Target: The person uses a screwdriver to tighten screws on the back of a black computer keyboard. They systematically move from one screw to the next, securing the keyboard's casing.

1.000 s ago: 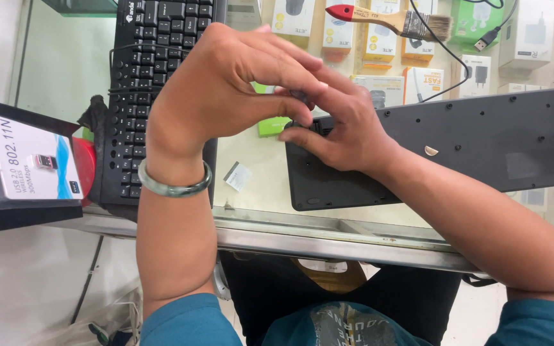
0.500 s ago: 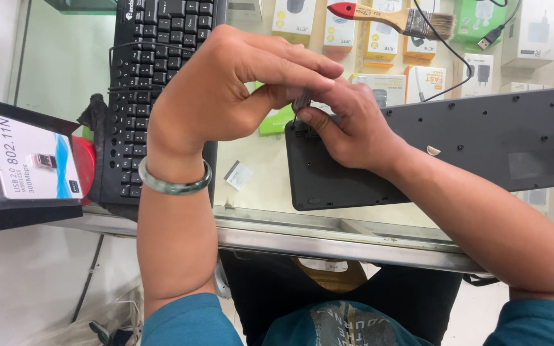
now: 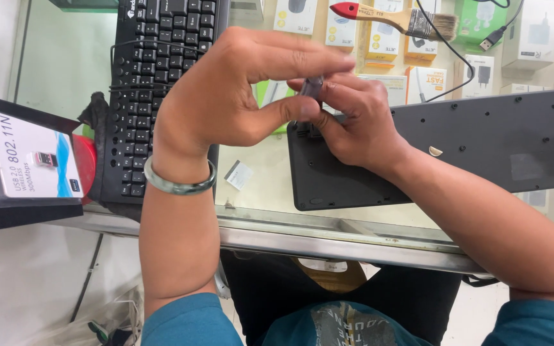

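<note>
Glass counter [image 3: 270,192], boxed stock beneath, black keyboard [image 3: 155,77], paintbrush [image 3: 395,16]

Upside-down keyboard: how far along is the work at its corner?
Done: the black keyboard lies face-down on the glass counter, its screwed back showing. In hand: the left hand and right hand pinch a small grey cylindrical part just above the keyboard's left corner; what it is cannot be told. Left: the part is not seated, and the keyboard is not turned back over. The paintbrush lies untouched.
</note>
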